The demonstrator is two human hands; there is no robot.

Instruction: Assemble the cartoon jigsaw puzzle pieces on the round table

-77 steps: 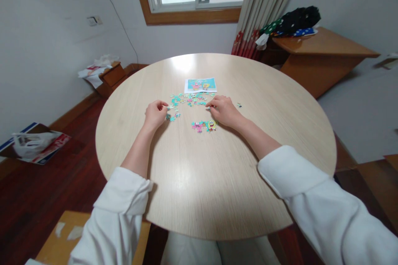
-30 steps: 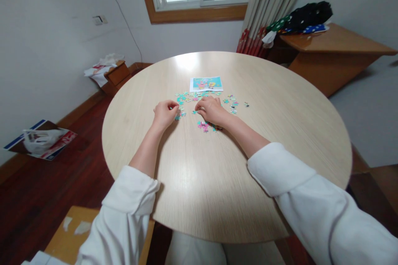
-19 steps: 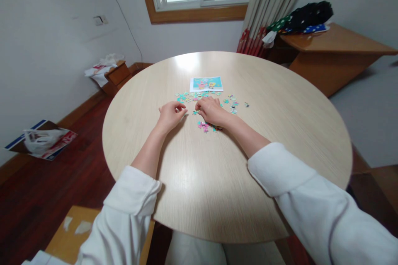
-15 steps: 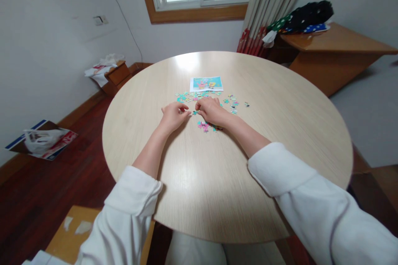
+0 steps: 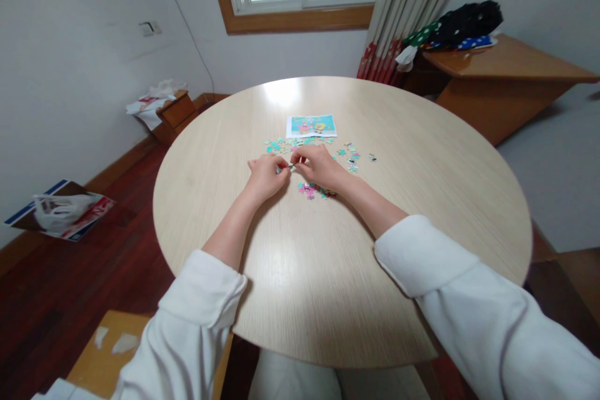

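Note:
Fingertips of my left hand [image 5: 269, 175] and my right hand [image 5: 317, 165] meet over the table, both pinching a small dark-and-teal puzzle piece [image 5: 291, 165] between them. The piece looks tilted, and its printed face hardly shows. Just below my right hand lies a joined cluster of pink and teal puzzle pieces [image 5: 309, 190], partly covered by that wrist. Beyond my hands, loose teal puzzle pieces [image 5: 276, 146] spread in a band, some hidden behind my fingers. A printed reference picture [image 5: 312, 126] with a pink and a yellow cartoon figure rests behind them.
More loose puzzle pieces [image 5: 352, 161] lie right of my right hand, one dark piece [image 5: 372, 157] apart from them. The round wooden table [image 5: 328, 281] fills the middle. A wooden desk [image 5: 510, 62] with clothes stands at the back right, a cardboard box [image 5: 84, 356] at lower left.
My left hand has moved slightly right and closed its fingertips on the puzzle piece. The piece has come up off the table between both hands.

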